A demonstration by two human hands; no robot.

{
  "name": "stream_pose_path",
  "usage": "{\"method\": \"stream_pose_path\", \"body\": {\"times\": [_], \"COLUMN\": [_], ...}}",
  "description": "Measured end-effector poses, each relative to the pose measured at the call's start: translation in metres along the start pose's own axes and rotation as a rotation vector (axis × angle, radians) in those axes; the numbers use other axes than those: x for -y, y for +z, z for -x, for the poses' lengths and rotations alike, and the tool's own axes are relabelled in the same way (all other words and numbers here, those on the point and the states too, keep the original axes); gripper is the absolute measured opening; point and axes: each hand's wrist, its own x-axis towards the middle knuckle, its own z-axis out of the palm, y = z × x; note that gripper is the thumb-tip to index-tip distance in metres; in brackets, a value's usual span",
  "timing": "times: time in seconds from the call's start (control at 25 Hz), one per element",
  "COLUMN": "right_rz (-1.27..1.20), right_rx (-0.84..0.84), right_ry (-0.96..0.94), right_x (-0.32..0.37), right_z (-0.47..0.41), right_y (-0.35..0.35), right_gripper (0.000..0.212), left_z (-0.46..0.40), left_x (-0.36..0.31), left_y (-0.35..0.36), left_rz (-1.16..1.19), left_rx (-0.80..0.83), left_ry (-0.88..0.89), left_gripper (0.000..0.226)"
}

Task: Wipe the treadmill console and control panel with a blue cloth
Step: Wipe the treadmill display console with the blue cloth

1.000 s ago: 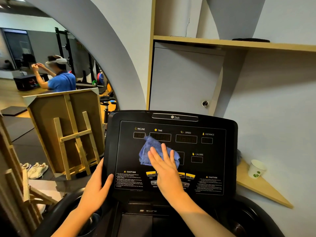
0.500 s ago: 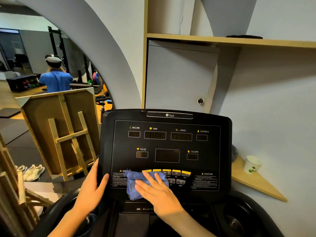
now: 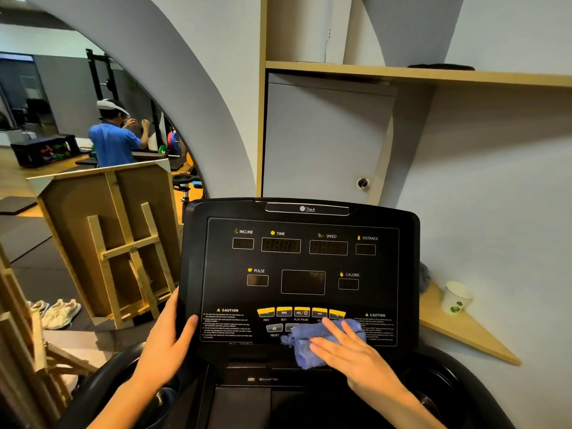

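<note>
Head view: wiping the lower buttons of the control panel (image 3: 301,283).
My right hand (image 3: 356,351) presses the blue cloth (image 3: 309,339) flat-fingered; my left hand (image 3: 167,345) grips the console edge, likely to steady it.

The crumpled blue cloth (image 3: 312,342) hides the lower-row buttons on the black treadmill console (image 3: 301,274), the caution print's too tiny to read, and both forearms run off the bottom edge.

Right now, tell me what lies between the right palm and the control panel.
The blue cloth, in the head view: the right hand presses it flat on the control panel's lower edge, covering some buttons.
</note>
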Motion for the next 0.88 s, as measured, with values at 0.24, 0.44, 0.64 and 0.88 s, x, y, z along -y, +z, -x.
{"method": "stream_pose_path", "body": {"times": [0.24, 0.44, 0.64, 0.88], "right_rz": [-0.006, -0.021, 0.027, -0.018], "right_rx": [-0.062, -0.070, -0.164, -0.412], "right_ry": [0.072, 0.109, 0.279, 0.554], "right_x": [-0.028, -0.044, -0.063, -0.061], "right_z": [0.008, 0.001, -0.025, -0.083], "right_y": [-0.028, -0.039, -0.048, -0.057], "right_gripper": [0.079, 0.100, 0.099, 0.081], "left_z": [0.000, 0.000, -0.002, -0.003], "left_x": [0.003, 0.002, 0.001, 0.005], "left_y": [-0.001, -0.002, -0.004, -0.005], "left_rz": [0.030, 0.024, 0.008, 0.030], "left_rx": [0.012, 0.021, 0.021, 0.048], "left_ry": [-0.007, -0.016, -0.033, -0.050], "left_gripper": [0.064, 0.069, 0.078, 0.065]}}
